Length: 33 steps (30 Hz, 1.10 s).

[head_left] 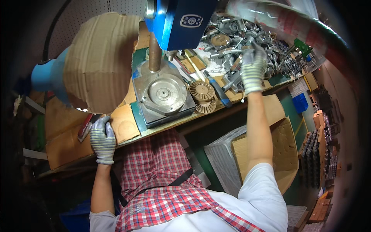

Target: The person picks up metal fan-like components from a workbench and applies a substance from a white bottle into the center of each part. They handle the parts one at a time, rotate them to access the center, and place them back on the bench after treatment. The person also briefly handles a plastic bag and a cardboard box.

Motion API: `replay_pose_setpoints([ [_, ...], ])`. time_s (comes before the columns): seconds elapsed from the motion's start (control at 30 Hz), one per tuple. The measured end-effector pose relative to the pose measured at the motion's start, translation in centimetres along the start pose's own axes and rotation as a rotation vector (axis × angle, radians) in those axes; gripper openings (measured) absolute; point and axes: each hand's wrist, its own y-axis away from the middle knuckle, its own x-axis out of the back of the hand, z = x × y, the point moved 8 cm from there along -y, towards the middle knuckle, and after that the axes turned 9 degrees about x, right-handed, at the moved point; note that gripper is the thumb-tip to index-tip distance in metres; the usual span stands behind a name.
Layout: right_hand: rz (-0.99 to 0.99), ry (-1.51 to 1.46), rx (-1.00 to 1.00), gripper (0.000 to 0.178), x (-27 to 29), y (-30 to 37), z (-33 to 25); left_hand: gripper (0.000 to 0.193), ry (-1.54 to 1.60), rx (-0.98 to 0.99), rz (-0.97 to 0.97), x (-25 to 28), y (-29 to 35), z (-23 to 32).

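Note:
My left hand (102, 140), in a striped knit glove, is at the bench's near edge with its fingers curled. Whatever lies inside them, if anything, is hidden. Beside it a red-and-grey tool (85, 127) lies on flat cardboard. My right hand (254, 69), gloved alike, reaches into a heap of grey metal castings (232, 48), fingers stretched out and touching the parts. Between the hands stands a blue press (181, 25) with a round steel fixture (164, 94) on its base. Two stacked brown finned wheels (202, 92) sit right of the fixture, near a blue-and-black-handled tool (219, 92).
A large cardboard sheet (100, 62) stands at the left before a light-blue rounded object (48, 77). Below the bench at right is an open carton (284, 143) beside a wrapped box (224, 158). A plastic-wrapped tube (286, 23) crosses the upper right. Racked dark parts (309, 158) stand farther right.

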Motion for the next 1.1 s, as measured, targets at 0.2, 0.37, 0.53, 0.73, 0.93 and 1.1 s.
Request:
replay_pose_setpoints([
  [0.2,0.191,-0.565,-0.008,0.037,1.8,-3.7,-8.1,0.019,0.031,0.01,0.004,0.9,0.0,-0.4],
  [0.37,0.21,-0.878,-0.052,0.031,-2.4,-13.0,1.9,0.019,0.073,-0.018,0.017,-0.2,0.2,0.5],
  [0.53,-0.185,-1.285,-0.441,0.035,-6.0,-19.1,-9.0,0.019,0.06,0.011,0.038,0.9,0.4,-0.6],
  [0.73,-0.223,-0.211,1.032,0.017,-7.4,-23.8,-15.7,0.018,0.059,0.018,0.038,1.0,0.5,-0.8],
  [0.93,-0.407,-0.301,0.975,0.041,-8.0,-26.9,-13.5,0.016,-0.018,0.014,0.039,0.8,0.4,-0.3],
  [1.1,-0.452,-0.262,0.721,0.051,-6.6,-25.4,-12.0,0.017,-0.003,-0.011,0.011,0.5,0.3,-0.3],
])
